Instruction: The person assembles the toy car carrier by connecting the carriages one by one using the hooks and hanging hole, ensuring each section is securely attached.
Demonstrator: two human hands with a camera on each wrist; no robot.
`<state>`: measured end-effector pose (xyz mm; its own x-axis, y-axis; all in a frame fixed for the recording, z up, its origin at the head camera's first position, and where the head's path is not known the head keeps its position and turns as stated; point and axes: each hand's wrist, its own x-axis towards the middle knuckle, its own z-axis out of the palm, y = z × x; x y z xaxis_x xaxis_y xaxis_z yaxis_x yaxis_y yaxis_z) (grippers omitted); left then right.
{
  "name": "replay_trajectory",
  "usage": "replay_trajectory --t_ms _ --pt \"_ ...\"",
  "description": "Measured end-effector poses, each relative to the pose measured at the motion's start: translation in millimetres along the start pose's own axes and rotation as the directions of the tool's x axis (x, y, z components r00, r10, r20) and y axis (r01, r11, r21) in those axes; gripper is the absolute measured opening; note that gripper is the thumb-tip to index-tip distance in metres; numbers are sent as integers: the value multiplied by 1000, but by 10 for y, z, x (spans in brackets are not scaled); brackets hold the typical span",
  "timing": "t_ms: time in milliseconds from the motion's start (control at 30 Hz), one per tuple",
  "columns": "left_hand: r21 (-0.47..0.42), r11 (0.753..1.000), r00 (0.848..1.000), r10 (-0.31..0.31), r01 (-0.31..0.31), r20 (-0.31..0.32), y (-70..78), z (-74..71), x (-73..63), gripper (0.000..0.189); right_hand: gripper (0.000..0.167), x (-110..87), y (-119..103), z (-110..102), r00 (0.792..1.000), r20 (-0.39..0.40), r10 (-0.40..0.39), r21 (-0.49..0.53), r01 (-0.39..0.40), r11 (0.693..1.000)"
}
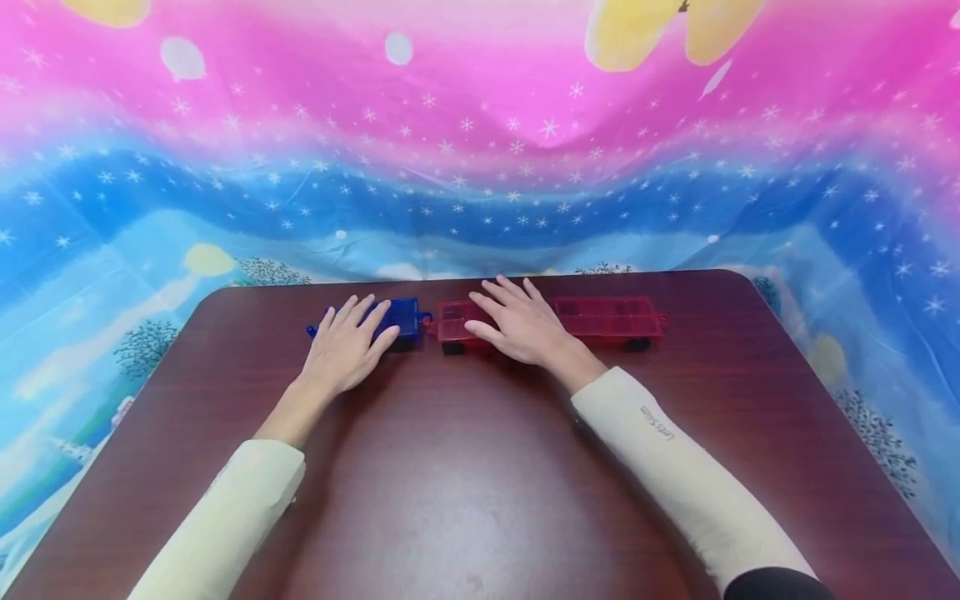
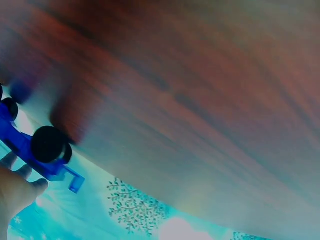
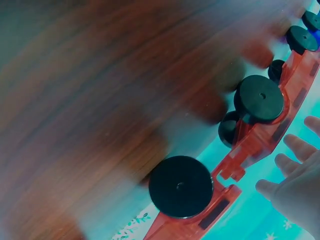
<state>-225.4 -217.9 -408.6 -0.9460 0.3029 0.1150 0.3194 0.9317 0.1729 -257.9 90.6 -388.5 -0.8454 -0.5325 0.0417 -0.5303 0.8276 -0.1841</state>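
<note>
A blue plastic toy train car (image 1: 406, 317) with black wheels stands at the far edge of the table. My left hand (image 1: 348, 343) lies over it with straight, spread fingers, covering its middle. In the left wrist view, a hook juts from one end of the blue car (image 2: 22, 145). To its right is a row of translucent red toy train cars (image 1: 607, 317). My right hand (image 1: 523, 323), fingers extended, is over the red row and hides part of it. Blue and red ends meet at small couplings; whether they are hooked I cannot tell. Black wheels (image 3: 259, 99) show under the red cars.
The dark brown wooden table (image 1: 450, 475) has rounded far corners. Behind and beside it hangs a pink and blue cloth (image 1: 480, 183) with snowflakes. Pale sleeves (image 1: 232, 508) cover both forearms.
</note>
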Motion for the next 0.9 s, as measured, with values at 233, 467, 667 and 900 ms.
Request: replay_trajectory --t_ms 233,467,667,900 --pt "9 1000 1000 2 -2 9 -102 5 -48 70 71 58 -74 44 1000 8 -14 -8 14 1000" --pt "45 999 1000 16 -17 25 -188 39 -80 69 70 145 -151 112 1000 12 -26 -31 26 999" --pt "49 998 999 28 -30 28 -240 49 -48 68 72 198 -185 168 999 38 -20 -41 21 999" --pt "72 996 997 41 -45 60 -288 72 -12 66 71 241 -198 199 998 60 -6 -38 8 999"
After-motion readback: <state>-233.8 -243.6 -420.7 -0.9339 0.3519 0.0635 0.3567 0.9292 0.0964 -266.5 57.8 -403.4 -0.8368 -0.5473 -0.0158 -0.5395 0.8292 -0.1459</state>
